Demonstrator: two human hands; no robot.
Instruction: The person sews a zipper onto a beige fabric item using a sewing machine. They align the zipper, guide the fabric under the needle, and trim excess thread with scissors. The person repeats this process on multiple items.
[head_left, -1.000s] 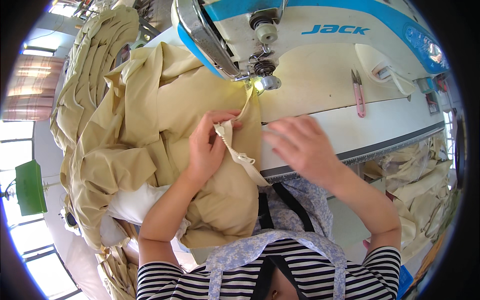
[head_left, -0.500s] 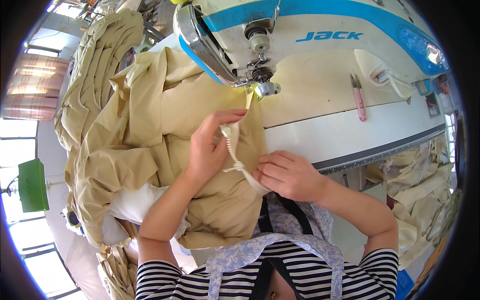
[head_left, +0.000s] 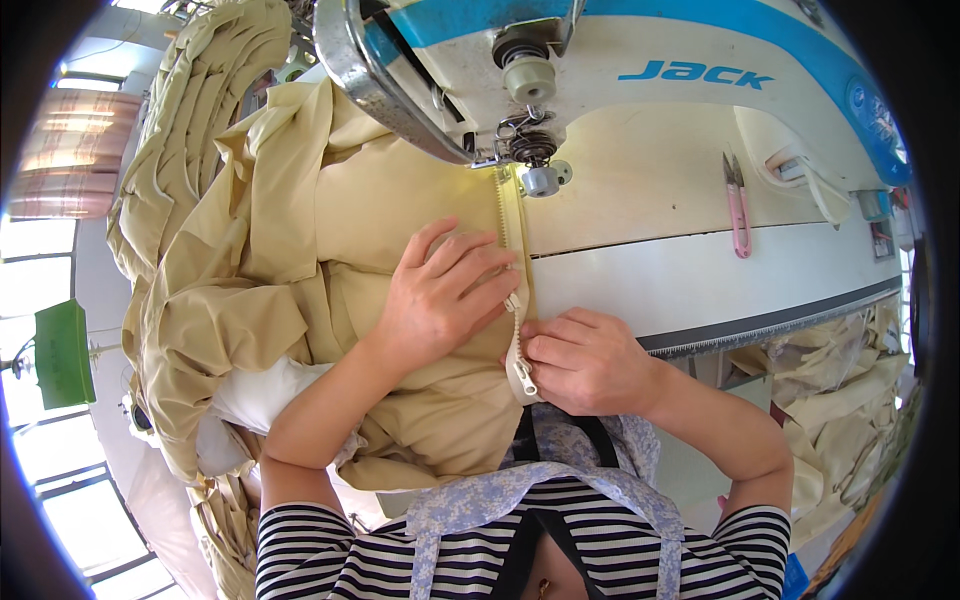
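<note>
A cream zipper (head_left: 518, 340) with white sliders runs along the edge of beige fabric (head_left: 380, 190) up to the sewing machine's presser area (head_left: 505, 170). My left hand (head_left: 450, 295) rests on the fabric with fingers apart and bent, tips touching the upper zipper; its thumb is mostly hidden. My right hand (head_left: 590, 365) has its fingers curled and pinched on the lower zipper tape, beside the fabric edge. The white and blue machine head (head_left: 590, 60) stands above both hands.
Pink-handled thread snips (head_left: 738, 205) lie on the machine bed (head_left: 620, 190) to the right, above a dark measuring strip (head_left: 760, 320). Stacked beige pieces (head_left: 190, 110) are at the back left, more fabric (head_left: 840, 400) at lower right. A green shade (head_left: 65, 350) stands at far left.
My right hand came in from the open machine bed and took the zipper tape. My left hand moved right with fingers spreading, and the zipper now lies straighter along the fabric edge.
</note>
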